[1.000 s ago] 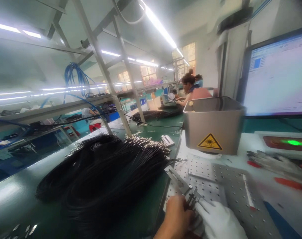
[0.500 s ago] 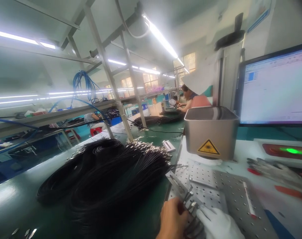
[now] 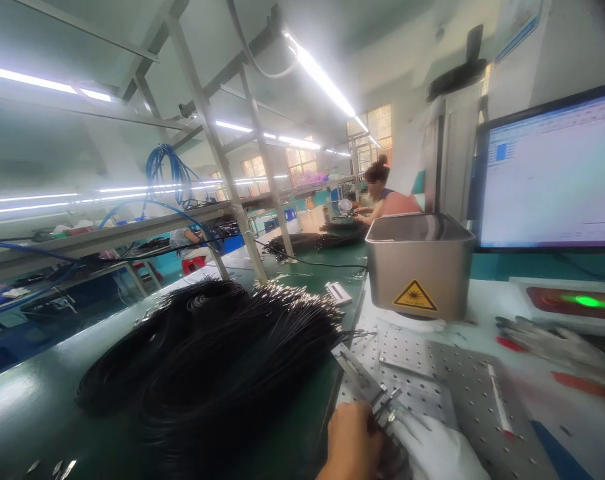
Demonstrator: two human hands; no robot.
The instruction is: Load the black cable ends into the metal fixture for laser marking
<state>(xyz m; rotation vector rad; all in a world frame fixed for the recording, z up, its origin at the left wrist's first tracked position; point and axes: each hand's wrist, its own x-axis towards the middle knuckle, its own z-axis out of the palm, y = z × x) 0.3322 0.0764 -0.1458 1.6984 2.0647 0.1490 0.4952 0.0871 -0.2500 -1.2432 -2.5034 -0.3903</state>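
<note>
My left hand [image 3: 351,437], bare, is closed with its fingers curled against the near end of a narrow metal fixture [image 3: 357,373]. What its fingers grip is hidden behind the knuckles. My right hand [image 3: 440,443], in a white glove, reaches in from the right, its fingers drawn together at the same end. Dark cables [image 3: 395,457] with shiny metal tips run between the two hands, and the gloved hand appears closed on them. The fixture rests on a perforated metal plate [image 3: 412,383]. Left of it lies a big coiled bundle of black cables [image 3: 232,373].
A steel box with a laser warning label [image 3: 420,267] stands behind the plate. Right of it are a monitor [image 3: 552,173], grey gloves [image 3: 547,340] and a red-white pen-like stick [image 3: 500,400]. A white frame [image 3: 242,227] rises on the left. A co-worker [image 3: 377,193] sits beyond.
My left hand has rolled slightly over the fixture's end, its thumb now less visible. The right hand stays nearly in place. The co-worker's head shows more fully above the box.
</note>
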